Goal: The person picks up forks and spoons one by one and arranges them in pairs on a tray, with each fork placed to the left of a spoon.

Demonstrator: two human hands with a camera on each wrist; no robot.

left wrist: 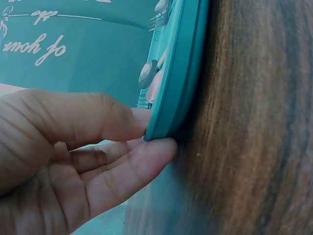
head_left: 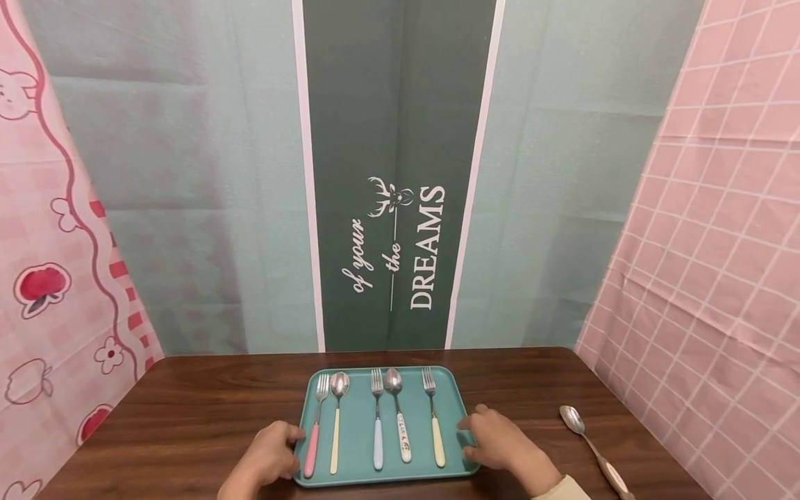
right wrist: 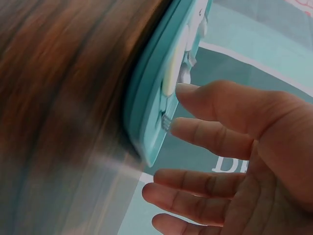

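Observation:
A teal tray (head_left: pixel 356 427) lies on the wooden table. My left hand (head_left: pixel 270 451) pinches its left rim, thumb above and fingers beneath, as the left wrist view shows. At the opposite side, my right hand (head_left: pixel 500 443) is spread beside the right rim, with thumb and forefinger reaching over the edge and gripping nothing. From left to right, the tray holds a pink-handled fork (head_left: pixel 312 444), a spoon with a thin cream handle (head_left: pixel 336 434), a light-blue-handled fork (head_left: pixel 378 441), a spoon with a white patterned handle (head_left: pixel 404 437) and a yellow-handled fork (head_left: pixel 438 441).
Apart from the tray, another spoon (head_left: pixel 603 464) with a brown and cream handle lies on the table (head_left: pixel 531 389) at the right. A lettered curtain (head_left: pixel 400 139) hangs behind the table, with pink cloths (head_left: pixel 719 243) along both sides.

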